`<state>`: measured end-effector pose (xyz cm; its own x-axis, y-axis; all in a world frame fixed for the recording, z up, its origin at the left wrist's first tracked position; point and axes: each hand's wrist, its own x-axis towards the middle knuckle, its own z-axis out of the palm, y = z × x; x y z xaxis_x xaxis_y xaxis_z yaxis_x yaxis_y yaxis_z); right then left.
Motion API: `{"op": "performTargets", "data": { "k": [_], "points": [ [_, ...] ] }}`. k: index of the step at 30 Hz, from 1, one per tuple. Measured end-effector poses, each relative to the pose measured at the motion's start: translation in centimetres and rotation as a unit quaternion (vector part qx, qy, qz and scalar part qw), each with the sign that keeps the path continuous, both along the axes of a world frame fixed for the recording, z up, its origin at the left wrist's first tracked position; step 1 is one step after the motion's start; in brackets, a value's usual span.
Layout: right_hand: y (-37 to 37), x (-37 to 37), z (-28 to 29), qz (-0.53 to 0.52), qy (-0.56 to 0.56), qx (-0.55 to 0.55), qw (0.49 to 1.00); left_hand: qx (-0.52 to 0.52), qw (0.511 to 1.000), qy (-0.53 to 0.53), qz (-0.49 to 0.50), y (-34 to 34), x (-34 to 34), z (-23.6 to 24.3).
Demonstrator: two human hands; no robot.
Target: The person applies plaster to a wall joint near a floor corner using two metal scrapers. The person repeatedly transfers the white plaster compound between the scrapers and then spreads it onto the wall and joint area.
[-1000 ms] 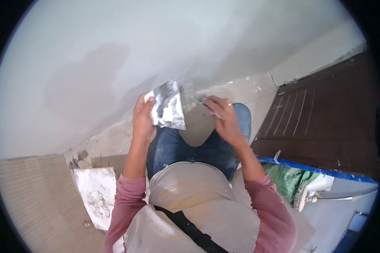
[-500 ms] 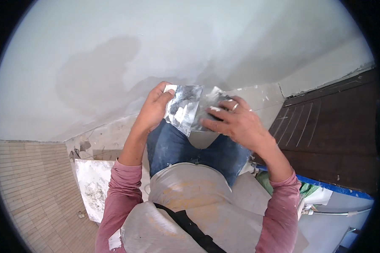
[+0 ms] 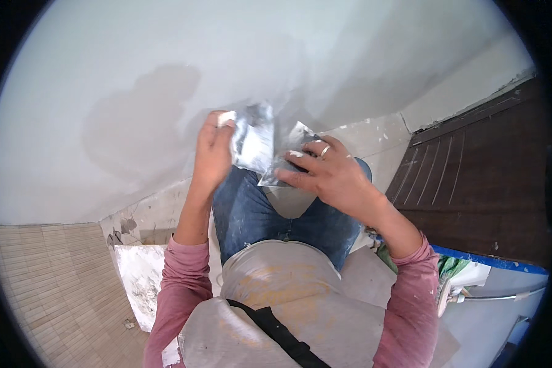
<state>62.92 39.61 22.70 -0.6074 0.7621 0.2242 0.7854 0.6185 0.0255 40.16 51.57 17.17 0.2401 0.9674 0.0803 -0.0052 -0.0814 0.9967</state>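
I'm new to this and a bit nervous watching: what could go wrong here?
The left hand holds a metal plate smeared with white paste, some of which might drip onto the jeans below. The right hand has fingers close to that plate's edge, so a slip could perhaps nick them.

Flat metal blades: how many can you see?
2: one blade in the left hand, the other blade in the right hand, partly covered. More could be hidden.

My silvery rectangular metal plate (image 3: 253, 147) is streaked white, my blue denim trousers (image 3: 240, 211) speckled pale, my grey cloth shirt (image 3: 288, 273) blotched yellow, and the dark-brown flat panel (image 3: 472, 178) lined with pale stripes.
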Motion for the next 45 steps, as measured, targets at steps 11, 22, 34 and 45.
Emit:
{"op": "performTargets", "data": {
  "k": [11, 22, 34, 45],
  "points": [
    [-1.0, -3.6, -6.3, -0.11, 0.563, -0.069, 0.816, -0.176, 0.934, -0.282, 0.132, -4.9, 4.4, -7.3],
    [-0.3, 2.0, -8.9, -0.244, 0.391, -0.165, 0.872, -0.212, 0.902, -0.371, 0.055, -4.4, 1.3, -5.1],
    [1.3, 1.5, -11.5, -0.179, 0.735, -0.447, 0.478, -0.302, 0.889, -0.327, -0.105, -5.6, 1.8, -4.7],
    [-0.7, 2.2, 0.4, 0.01, 0.145, 0.044, 0.988, -0.261, 0.934, -0.194, -0.148, -1.8, -1.9, -1.4]
  ]
}}
